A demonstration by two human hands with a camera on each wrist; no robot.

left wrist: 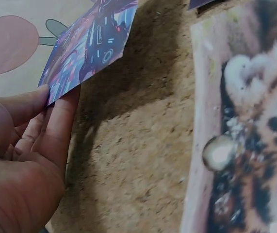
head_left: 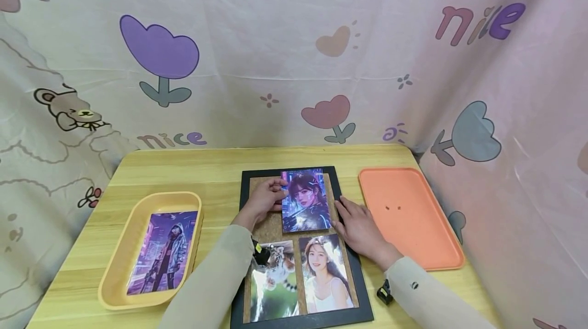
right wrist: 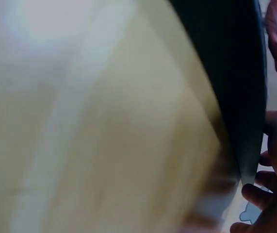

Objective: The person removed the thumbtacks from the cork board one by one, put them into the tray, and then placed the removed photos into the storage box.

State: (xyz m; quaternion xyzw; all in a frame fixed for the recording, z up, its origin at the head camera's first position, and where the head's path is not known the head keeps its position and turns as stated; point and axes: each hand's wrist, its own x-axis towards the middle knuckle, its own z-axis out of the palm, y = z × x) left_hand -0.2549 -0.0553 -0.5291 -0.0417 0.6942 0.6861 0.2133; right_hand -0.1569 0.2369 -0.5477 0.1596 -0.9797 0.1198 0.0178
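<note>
My left hand (head_left: 265, 199) pinches a purple-toned photo print (head_left: 305, 201) by its left edge, thumb on the front and fingers behind. In the left wrist view the print (left wrist: 87, 48) tilts up over the cork, casting a shadow on it. The black-framed cork board (head_left: 271, 224) lies on the table. My right hand (head_left: 360, 224) rests on the frame's right border, its fingers stretched along it and touching the edge. Two prints lie on the lower board: a tiger photo (head_left: 274, 288) and a portrait in white (head_left: 326, 278). A round pin head (left wrist: 219, 153) sits on the tiger photo.
A yellow tray (head_left: 104, 280) at the left holds another purple print (head_left: 165, 252). At the right is an orange tray (head_left: 413, 217) with two tiny pieces (head_left: 393, 208) on it. A patterned curtain (head_left: 257, 53) hangs behind the wooden table (head_left: 220, 166).
</note>
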